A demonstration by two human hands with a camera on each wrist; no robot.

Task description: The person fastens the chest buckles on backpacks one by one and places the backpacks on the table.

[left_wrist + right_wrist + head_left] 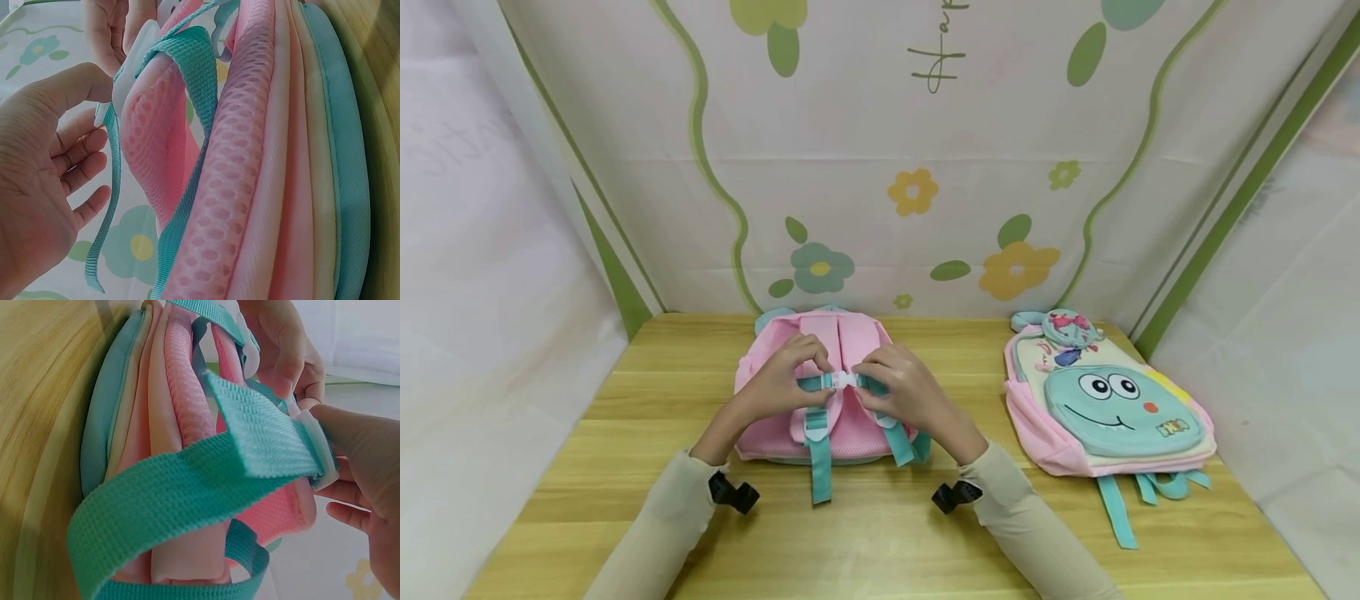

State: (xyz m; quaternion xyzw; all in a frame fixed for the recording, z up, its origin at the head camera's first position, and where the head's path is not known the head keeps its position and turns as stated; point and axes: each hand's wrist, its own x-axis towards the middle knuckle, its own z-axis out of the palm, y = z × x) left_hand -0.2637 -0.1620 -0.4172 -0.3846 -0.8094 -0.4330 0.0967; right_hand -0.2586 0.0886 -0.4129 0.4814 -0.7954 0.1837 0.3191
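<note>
A pink backpack [760, 433] lies on the table with its padded shoulder straps facing up. Across those straps runs a teal chest strap [810, 384] joined by a white plastic buckle [844, 380]. My left hand [778, 379] pinches the buckle's left end between thumb and fingers. From the other side, my right hand [906, 385] pinches its right end. The two buckle parts appear to meet; whether they are latched cannot be told. Teal webbing [156, 500] loops loosely below the pack in the right wrist view. Fingers and straps hide the buckle in both wrist views.
A second backpack [1120, 408], with a teal smiling-face pocket and a small round pouch [1070, 328], lies to the right. Its teal straps [1117, 512] trail toward the front. The wooden table [865, 533] meets a flower-printed cloth [880, 242] at the back.
</note>
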